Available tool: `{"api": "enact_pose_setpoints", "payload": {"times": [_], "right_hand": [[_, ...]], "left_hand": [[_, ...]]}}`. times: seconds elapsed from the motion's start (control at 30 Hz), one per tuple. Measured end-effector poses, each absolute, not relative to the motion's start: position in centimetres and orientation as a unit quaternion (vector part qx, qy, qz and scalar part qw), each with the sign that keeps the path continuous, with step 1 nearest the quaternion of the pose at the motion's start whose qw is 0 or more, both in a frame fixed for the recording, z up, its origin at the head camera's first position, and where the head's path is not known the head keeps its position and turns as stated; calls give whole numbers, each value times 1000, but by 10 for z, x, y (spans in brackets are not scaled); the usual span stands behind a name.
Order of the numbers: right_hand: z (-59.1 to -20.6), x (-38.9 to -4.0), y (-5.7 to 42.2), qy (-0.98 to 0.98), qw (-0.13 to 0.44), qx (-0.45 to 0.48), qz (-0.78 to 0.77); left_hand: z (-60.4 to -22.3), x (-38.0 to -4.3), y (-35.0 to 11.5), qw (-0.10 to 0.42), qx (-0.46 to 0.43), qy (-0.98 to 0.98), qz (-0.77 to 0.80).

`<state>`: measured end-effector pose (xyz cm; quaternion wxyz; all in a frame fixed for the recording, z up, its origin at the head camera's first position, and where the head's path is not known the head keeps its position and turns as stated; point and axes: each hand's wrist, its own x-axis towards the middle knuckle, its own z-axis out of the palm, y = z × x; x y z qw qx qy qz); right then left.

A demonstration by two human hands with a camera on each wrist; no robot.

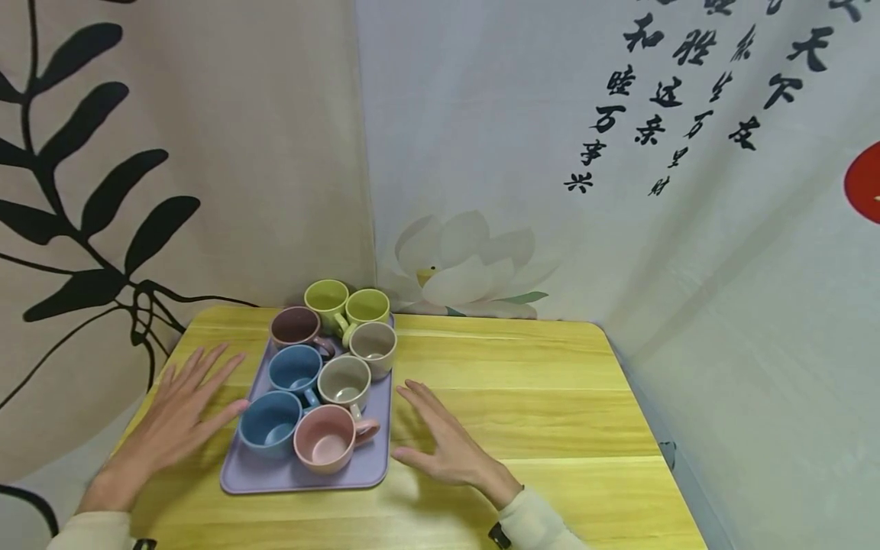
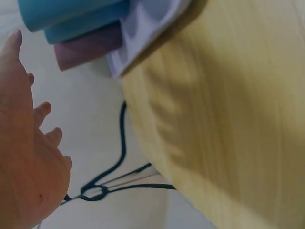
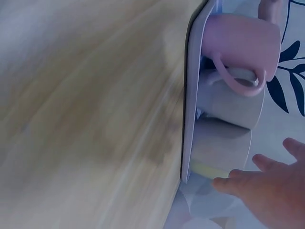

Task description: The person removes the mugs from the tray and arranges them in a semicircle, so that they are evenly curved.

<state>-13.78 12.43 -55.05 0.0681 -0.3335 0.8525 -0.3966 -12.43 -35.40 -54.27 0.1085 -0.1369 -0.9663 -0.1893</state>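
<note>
A lavender tray (image 1: 275, 477) lies on the wooden table and carries several mugs. Nearest is a pink mug (image 1: 326, 439), its handle to the right. Two blue mugs (image 1: 270, 420) stand along the tray's left side, with a mauve mug (image 1: 296, 327) behind them. Two greyish-white mugs (image 1: 344, 380) line the right side, and two green mugs (image 1: 367, 305) fill the far end. My left hand (image 1: 180, 416) spreads its fingers left of the tray, thumb tip close to the near blue mug. My right hand (image 1: 450, 443) hovers right of the tray, fingers extended, holding nothing.
The yellow wooden table (image 1: 536, 397) extends well to the right of the tray. Behind it hangs a cloth backdrop (image 1: 481, 137) with dark lettering, a lotus and a leafy branch. The table's far edge runs just behind the green mugs.
</note>
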Motion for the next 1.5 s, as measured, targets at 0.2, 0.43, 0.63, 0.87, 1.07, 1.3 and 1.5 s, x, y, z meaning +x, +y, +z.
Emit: {"api": "enact_pose_setpoints", "payload": {"times": [0.2, 0.43, 0.63, 0.87, 1.07, 1.3, 1.5], "right_hand": [[-556, -137, 112, 845, 79, -338, -407], [-557, -132, 101, 836, 99, -338, -420], [-559, -130, 95, 834, 100, -335, -427], [-559, -130, 91, 826, 94, -336, -442], [-560, -132, 86, 798, 99, -347, -483], [-559, -132, 82, 785, 124, -337, -505], [-561, -134, 77, 787, 125, -339, -499]], "left_hand": [[-553, -131, -368, 93, -126, -964, -216], [-566, -144, -378, 55, -107, -965, -234], [-579, -157, -382, 8, -86, -965, -246], [-594, -168, -385, -27, -69, -967, -246], [-605, -173, -388, -49, -62, -964, -255], [-610, -179, -386, -64, -57, -965, -247], [-612, -186, -387, -61, -68, -965, -244]]}}
